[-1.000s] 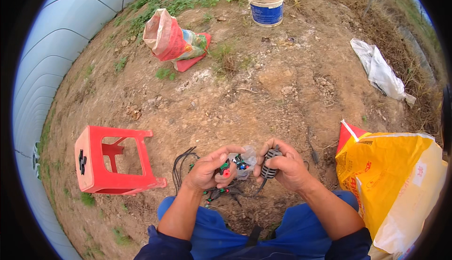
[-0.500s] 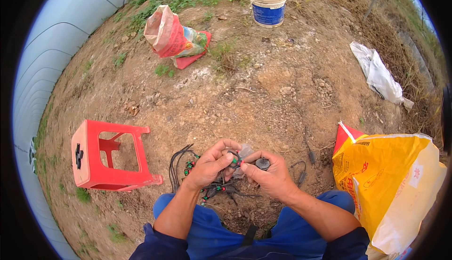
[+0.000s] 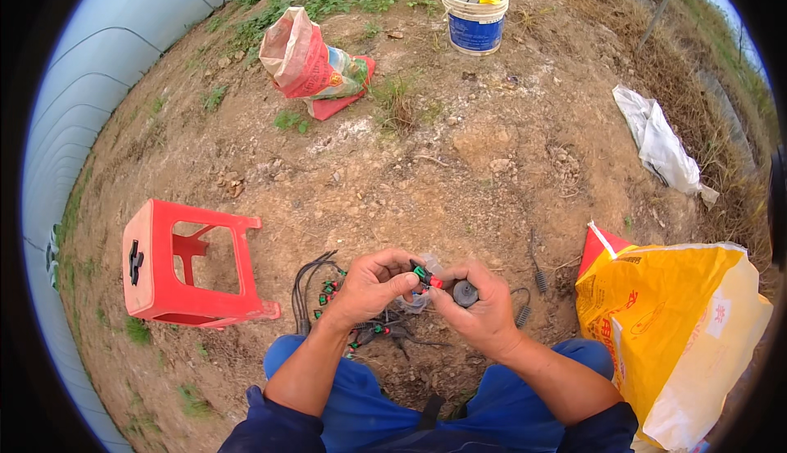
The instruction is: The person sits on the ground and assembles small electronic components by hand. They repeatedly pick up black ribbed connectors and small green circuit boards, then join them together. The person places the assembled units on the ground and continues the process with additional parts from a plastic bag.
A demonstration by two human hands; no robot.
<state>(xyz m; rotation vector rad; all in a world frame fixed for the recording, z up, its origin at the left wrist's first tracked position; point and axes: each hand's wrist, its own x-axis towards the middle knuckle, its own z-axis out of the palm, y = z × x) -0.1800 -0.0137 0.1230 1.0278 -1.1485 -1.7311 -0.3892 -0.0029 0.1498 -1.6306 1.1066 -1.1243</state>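
Between my two hands, over my lap, is a small black, green and red sprinkler nozzle point(image 3: 425, 276). My left hand point(image 3: 376, 287) pinches its black and green end between thumb and fingers. The thumb and forefinger of my right hand point(image 3: 482, 312) are at its red end. A round dark grey piece point(image 3: 466, 293), like a cap or weight, is also tucked in my right hand. On the soil beneath lies a heap of black thin tubes point(image 3: 305, 285) with several green and red nozzles point(image 3: 329, 287), partly hidden by my hands. A clear plastic bag point(image 3: 412, 303) shows behind my fingers.
A red plastic stool point(image 3: 152, 289) stands at left, with a yellow sack point(image 3: 648, 314) at right. Farther off are an open red sack point(image 3: 307, 68), a white and blue bucket point(image 3: 475, 31) and a white sack point(image 3: 660, 137). Dark coiled pieces point(image 3: 541, 281) lie right of my hands.
The nozzle has turned in my fingers, so its green and red parts now show more plainly. Both hands stay close together in nearly the same place. The view has shifted slightly.
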